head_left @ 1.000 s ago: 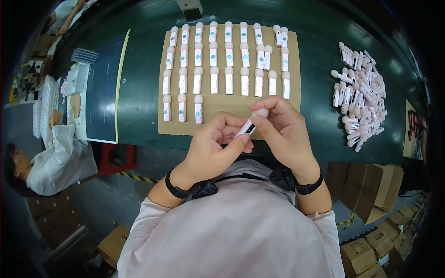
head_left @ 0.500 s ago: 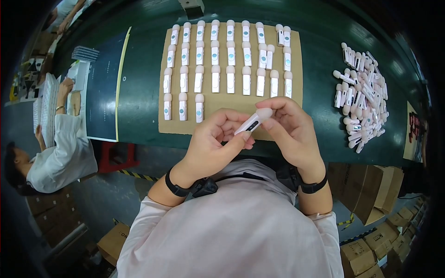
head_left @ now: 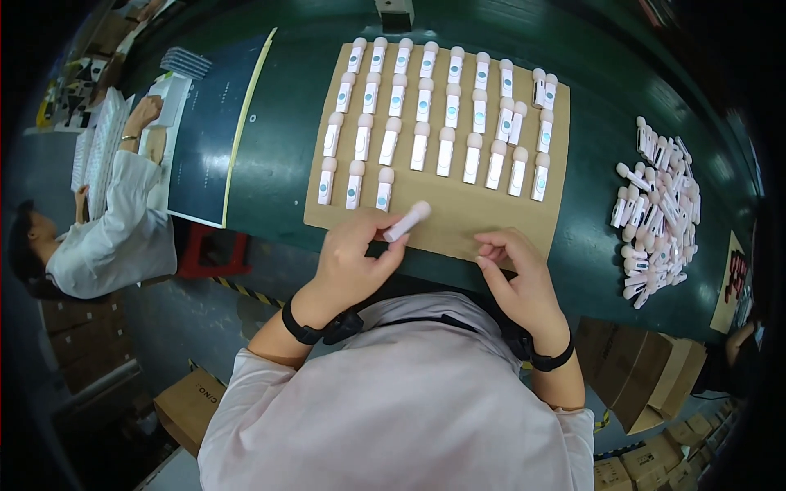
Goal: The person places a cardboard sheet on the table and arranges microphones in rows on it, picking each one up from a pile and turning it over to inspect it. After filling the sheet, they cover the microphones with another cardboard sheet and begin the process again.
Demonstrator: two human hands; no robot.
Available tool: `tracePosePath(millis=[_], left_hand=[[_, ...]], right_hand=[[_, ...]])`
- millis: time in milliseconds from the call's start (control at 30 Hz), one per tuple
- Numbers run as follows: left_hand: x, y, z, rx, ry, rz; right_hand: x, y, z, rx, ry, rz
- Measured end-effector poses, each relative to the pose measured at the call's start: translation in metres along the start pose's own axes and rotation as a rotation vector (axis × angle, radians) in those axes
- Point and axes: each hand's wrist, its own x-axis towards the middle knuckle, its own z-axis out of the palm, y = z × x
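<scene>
My left hand (head_left: 354,250) pinches a small white microphone-shaped device (head_left: 399,227) by its body, the rounded pale pink head pointing up and right. It hovers over the near part of a brown cardboard sheet (head_left: 467,217). Over the sheet's near edge, my right hand (head_left: 517,266) holds nothing, its fingers loosely curled and the thumb apart. Rows of the same devices lie on the cardboard, heads away from me; most show a round pale or bluish spot. The nearest row has three, such as the rightmost device (head_left: 384,190), at the left.
A loose pile of the same devices (head_left: 655,209) lies to the right on the green table (head_left: 278,164). At left are a dark blue board (head_left: 214,131) and a person in white (head_left: 110,237) working. Cardboard boxes (head_left: 634,368) and a red stool (head_left: 214,252) stand below.
My right hand has let go of the device and moved away from it. My left hand keeps the device, now turned so its dark panel is out of sight. The view has shifted and tilted.
</scene>
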Motion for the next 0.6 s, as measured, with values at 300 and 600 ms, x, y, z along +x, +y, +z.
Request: tracePosePath(millis=[300, 600], left_hand=[[0.016, -0.003, 0.004, 0.535, -0.016, 0.307], [0.006, -0.004, 0.001, 0.549, -0.124, 0.292]], right_hand=[[-0.001, 0.010, 0.006, -0.238, 0.018, -0.142], [0.002, 0.014, 0.009, -0.284, 0.037, -0.243]])
